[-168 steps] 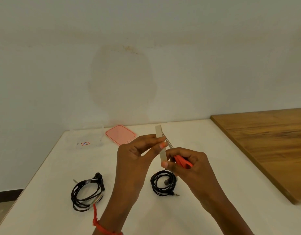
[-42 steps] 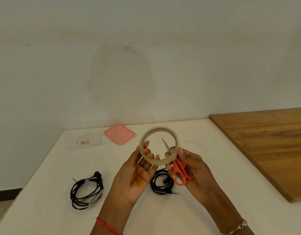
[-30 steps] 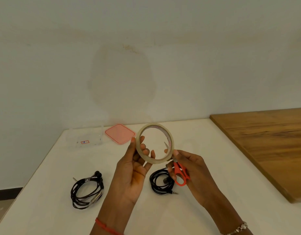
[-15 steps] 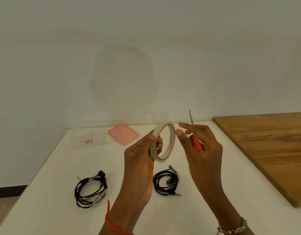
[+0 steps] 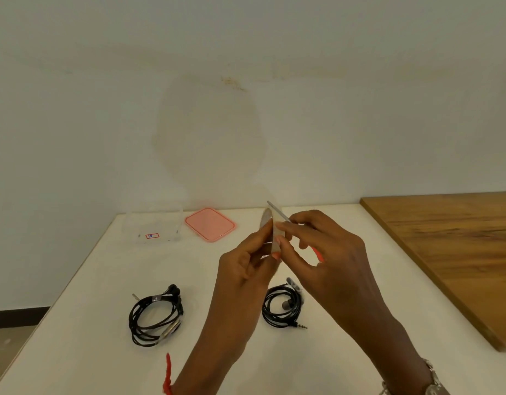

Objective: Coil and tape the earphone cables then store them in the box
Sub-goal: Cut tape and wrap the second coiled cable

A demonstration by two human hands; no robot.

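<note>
At the left of the frame, on the white worktop (image 5: 97, 280), lies a coil (image 5: 156, 317) of black earphone cable with a strip of tape round it. Above it, at the far edge near the wall, stands the clear box (image 5: 154, 226), open, with the pink lid (image 5: 210, 228) flat beside it to the right.

In the middle, the left hand (image 5: 246, 269) is raised above the worktop, its thumb and fingers pinching the tape (image 5: 267, 217), whose roll is turned edge-on to the camera. A red thread (image 5: 167, 374) hangs at that wrist.

The right hand (image 5: 331, 258) is curled round the scissors (image 5: 278, 211): the blade points up and left past the roll, and a bit of red handle shows under the fingers. Its forefinger and thumb meet at the roll's edge.

Below the hands a second coil (image 5: 283, 309) lies loose on the worktop, plug pointing right. A wooden board (image 5: 451, 252) fills the right side.
</note>
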